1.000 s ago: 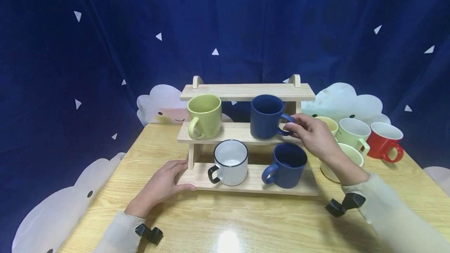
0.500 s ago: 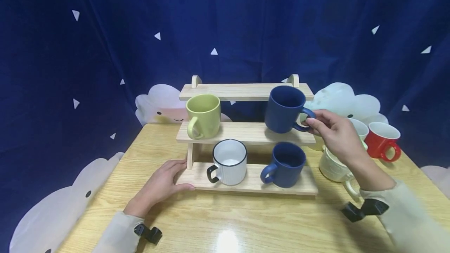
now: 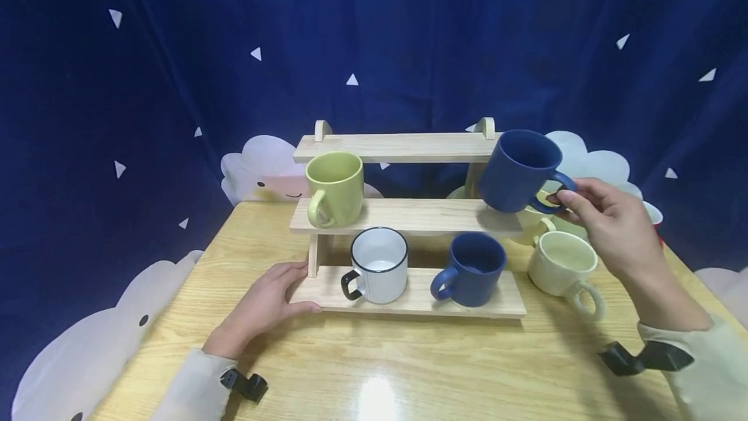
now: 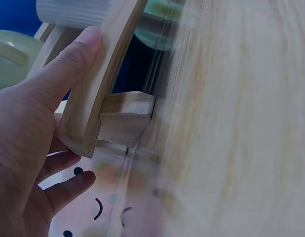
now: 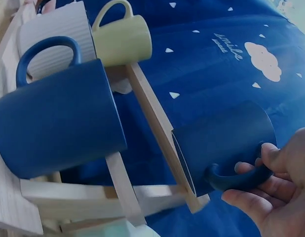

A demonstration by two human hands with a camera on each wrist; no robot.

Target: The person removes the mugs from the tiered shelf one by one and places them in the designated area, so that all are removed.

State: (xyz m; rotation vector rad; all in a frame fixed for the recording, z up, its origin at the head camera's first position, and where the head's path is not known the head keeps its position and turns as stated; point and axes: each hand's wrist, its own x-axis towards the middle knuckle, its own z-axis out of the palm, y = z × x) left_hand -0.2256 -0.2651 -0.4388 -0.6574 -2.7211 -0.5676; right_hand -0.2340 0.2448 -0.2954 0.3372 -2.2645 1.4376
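Note:
In the head view my right hand (image 3: 619, 226) pinches the handle of a dark blue mug (image 3: 517, 174). The mug tilts slightly and hangs over the right end of the middle shelf (image 3: 421, 215) of a three-tier wooden rack (image 3: 397, 147). The right wrist view shows fingers and thumb around that handle. At the rack's lower left, my left hand (image 3: 263, 307) holds the end of the bottom board (image 4: 93, 84), thumb along it. A yellow-green mug (image 3: 341, 190) stands on the middle shelf. Below are a white mug (image 3: 382, 271) with black rim and a second blue mug (image 3: 474, 275).
Right of the rack, a cream mug (image 3: 563, 264) stands on the wooden table (image 3: 444, 369), with a yellow mug (image 3: 530, 225) behind it. A red mug (image 3: 659, 229) is mostly hidden by my right hand. A dark blue curtain (image 3: 397, 31) hangs behind.
My right hand has lifted the blue mug off the middle shelf and carried it right and upward, to the shelf's right end. My left hand stays on the rack.

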